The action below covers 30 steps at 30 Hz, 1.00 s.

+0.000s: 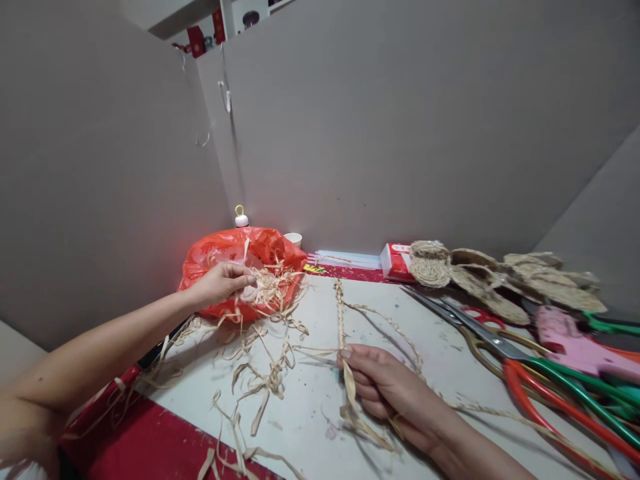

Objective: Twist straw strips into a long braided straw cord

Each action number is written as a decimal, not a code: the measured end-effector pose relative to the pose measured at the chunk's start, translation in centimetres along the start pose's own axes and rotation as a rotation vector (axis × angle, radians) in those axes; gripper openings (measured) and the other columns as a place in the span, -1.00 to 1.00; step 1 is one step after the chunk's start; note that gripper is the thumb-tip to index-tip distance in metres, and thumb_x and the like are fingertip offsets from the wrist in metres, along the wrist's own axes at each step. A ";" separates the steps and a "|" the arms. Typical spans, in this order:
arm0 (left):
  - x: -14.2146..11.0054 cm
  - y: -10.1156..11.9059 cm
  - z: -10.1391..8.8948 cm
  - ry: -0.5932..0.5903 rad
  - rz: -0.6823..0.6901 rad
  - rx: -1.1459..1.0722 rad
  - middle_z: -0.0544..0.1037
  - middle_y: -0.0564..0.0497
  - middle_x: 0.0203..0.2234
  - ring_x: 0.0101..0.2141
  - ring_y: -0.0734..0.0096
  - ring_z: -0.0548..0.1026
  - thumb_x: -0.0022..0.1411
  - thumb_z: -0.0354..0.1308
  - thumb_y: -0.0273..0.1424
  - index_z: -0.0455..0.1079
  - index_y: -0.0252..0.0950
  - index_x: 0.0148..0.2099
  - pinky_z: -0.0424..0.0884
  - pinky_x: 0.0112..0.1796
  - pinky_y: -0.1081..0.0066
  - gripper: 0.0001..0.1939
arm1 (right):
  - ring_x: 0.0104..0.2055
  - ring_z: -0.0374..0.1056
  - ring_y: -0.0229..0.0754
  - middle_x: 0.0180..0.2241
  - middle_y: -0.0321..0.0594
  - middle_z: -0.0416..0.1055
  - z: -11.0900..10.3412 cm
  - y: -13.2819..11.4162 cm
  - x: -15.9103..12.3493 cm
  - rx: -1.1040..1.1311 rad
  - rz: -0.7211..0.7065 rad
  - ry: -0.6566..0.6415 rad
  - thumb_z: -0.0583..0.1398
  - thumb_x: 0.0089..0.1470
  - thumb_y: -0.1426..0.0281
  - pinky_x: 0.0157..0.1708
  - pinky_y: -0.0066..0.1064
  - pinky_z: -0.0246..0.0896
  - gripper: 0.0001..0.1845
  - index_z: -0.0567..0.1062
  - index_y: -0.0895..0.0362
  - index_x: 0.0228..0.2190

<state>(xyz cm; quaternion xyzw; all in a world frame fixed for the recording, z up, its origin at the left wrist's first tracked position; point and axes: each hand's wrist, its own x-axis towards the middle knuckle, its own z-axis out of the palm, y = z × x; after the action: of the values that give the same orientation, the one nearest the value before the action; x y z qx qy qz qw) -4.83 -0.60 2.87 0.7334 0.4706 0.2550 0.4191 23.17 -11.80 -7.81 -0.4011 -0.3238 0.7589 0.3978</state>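
Observation:
My left hand [223, 283] reaches into a red plastic bag [230, 257] full of pale straw strips [273, 287], its fingers pinched on a few strips. My right hand [383, 387] lies on the white board [300, 393], fingers closed around a braided straw cord [341, 313]. The cord runs away from the hand toward the back of the table, and loose strip ends hang out below the fingers.
Loose straw scraps [260, 380] litter the board. At the right lie large scissors [500, 347] with red and green handles, a pink glue gun [575, 343] and several woven straw pieces [480, 273]. A red-white box [395, 260], glue sticks [345, 258] and a cup [293, 237] stand by grey partition walls.

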 end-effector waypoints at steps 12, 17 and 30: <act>-0.8 0.2 0.9 0.027 -0.009 -0.069 0.33 0.15 -0.74 -0.72 0.70 0.16 0.12 0.18 -0.35 0.38 -0.35 -0.44 0.03 -0.66 0.60 -0.83 | -0.70 -0.41 -0.51 -0.75 -0.61 -0.16 -0.1 0.1 0.1 0.008 0.006 0.006 0.31 -0.11 0.19 -0.74 -0.62 -0.54 -0.57 0.16 0.10 -0.55; -3.0 2.5 2.6 0.099 0.189 -0.070 0.37 0.12 -0.67 -0.69 0.73 0.14 0.21 0.09 -0.24 0.33 -0.36 -0.48 0.06 -0.66 0.63 -0.69 | -0.70 -0.40 -0.51 -0.74 -0.60 -0.16 0.0 0.0 -0.1 -0.005 0.004 0.000 0.30 -0.10 0.20 -0.74 -0.62 -0.53 -0.58 0.16 0.11 -0.56; -3.2 1.4 4.0 -0.085 0.066 -0.135 0.46 0.07 -0.59 -0.60 0.66 0.32 0.16 0.13 -0.29 0.41 -0.37 -0.28 0.20 -0.58 0.62 -0.79 | -0.71 -0.38 -0.52 -0.74 -0.60 -0.14 0.2 -0.2 0.0 -0.002 -0.005 0.015 0.32 -0.13 0.21 -0.75 -0.62 -0.54 -0.57 0.16 0.11 -0.57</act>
<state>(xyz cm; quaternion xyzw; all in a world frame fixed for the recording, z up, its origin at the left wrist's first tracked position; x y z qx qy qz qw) -2.44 -5.32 2.06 0.7289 0.4097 0.2684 0.4783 23.11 -11.76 -7.53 -0.4064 -0.3225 0.7547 0.4016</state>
